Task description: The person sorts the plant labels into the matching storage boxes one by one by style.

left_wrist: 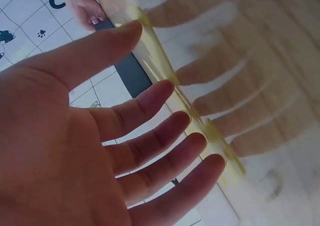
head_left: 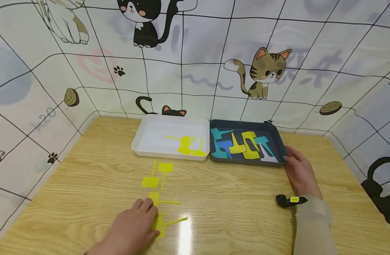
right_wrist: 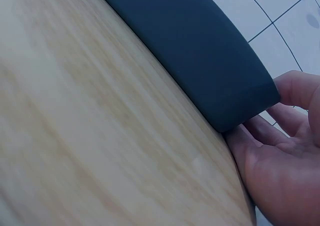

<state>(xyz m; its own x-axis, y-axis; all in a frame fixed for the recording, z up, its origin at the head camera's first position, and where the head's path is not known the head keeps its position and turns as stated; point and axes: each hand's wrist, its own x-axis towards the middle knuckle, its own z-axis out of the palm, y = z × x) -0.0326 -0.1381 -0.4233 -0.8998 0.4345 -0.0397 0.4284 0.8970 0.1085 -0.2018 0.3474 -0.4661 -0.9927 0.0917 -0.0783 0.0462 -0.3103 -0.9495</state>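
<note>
The step in hand seems to be taking up a yellow T-shaped plant tag [head_left: 159, 227], which lies flat on the desk [head_left: 233, 212] at the fingertips of the left hand [head_left: 128, 226]; I judge that the next move calls for a careful pinch. This hand is palm down, thumb and fingers spread, while the right hand [head_left: 301, 173] holds the near right corner of the dark grey tray [head_left: 246, 162].

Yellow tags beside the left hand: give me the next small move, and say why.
Probably, the left hand should pinch the nearest yellow tag and lift it toward the white tray: the hand partly covers that tag, and that tray holds other yellow tags.
</note>
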